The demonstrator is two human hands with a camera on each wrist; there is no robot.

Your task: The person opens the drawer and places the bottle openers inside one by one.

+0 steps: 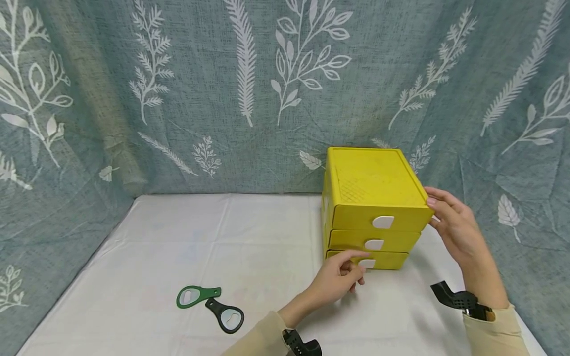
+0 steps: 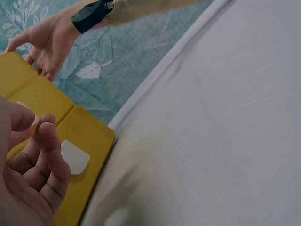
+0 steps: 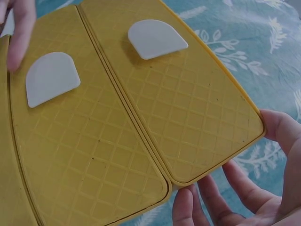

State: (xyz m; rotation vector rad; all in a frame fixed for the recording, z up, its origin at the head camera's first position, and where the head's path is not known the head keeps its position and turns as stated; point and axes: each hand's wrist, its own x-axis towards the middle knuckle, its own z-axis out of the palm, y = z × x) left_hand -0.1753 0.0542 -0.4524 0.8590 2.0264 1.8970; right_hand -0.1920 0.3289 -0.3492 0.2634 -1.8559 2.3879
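A yellow box with three stacked drawers (image 1: pixel 375 217) stands on the white cloth, all drawers pushed in, each with a white tab handle. My left hand (image 1: pixel 337 278) is at the lower front, index finger stretched across just above the bottom tab (image 1: pixel 367 263) and the other fingers loosely bent. In the left wrist view its fingers partly cover the middle tab; the bottom tab (image 2: pixel 75 157) shows beside them. My right hand (image 1: pixel 458 222) steadies the upper right side, thumb at the top front corner and fingers along the side wall (image 3: pixel 235 193).
Left of the box lie two small flat tools with rounded, ring-shaped heads, one green (image 1: pixel 198 295) and one black (image 1: pixel 225 315). A blue-green curtain (image 1: pixel 196 99) with white leaf prints hangs right behind the box and along both sides of the table.
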